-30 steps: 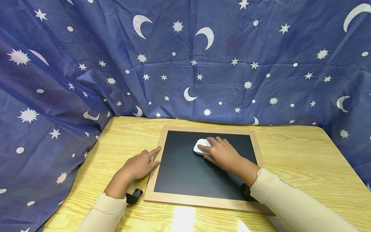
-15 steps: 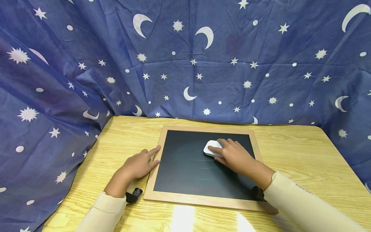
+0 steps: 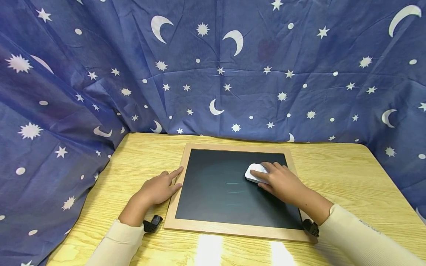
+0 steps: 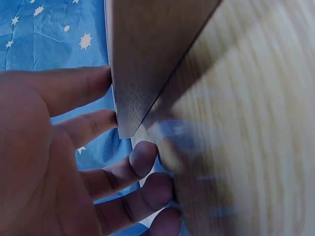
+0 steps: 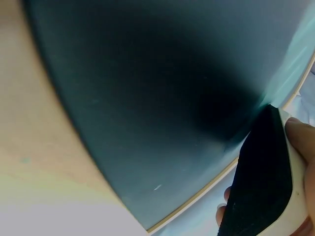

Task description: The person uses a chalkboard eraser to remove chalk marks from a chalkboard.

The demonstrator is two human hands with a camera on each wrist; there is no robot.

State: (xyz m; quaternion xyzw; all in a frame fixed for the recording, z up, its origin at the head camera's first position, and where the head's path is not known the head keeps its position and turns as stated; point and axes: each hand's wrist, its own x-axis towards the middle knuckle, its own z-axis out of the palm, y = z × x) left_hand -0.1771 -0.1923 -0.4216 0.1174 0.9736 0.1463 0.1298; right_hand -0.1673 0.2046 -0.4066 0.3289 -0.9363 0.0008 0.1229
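Several fingers of your right hand grip the white eraser, which juts left past your index fingertip, upper right of the chalkboard | right forearm slanting back to your near right | left hand grasping nothing, thumb and index extended, touching the wooden frame

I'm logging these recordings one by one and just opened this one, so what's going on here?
A person's right hand grips a white eraser at the right half of a dark board on a table. The left hand touches the left side of the board's wooden frame with index finger and thumb. Faint green lines show on the board, below and left of the eraser in the head view, so the wiping looks unfinished.
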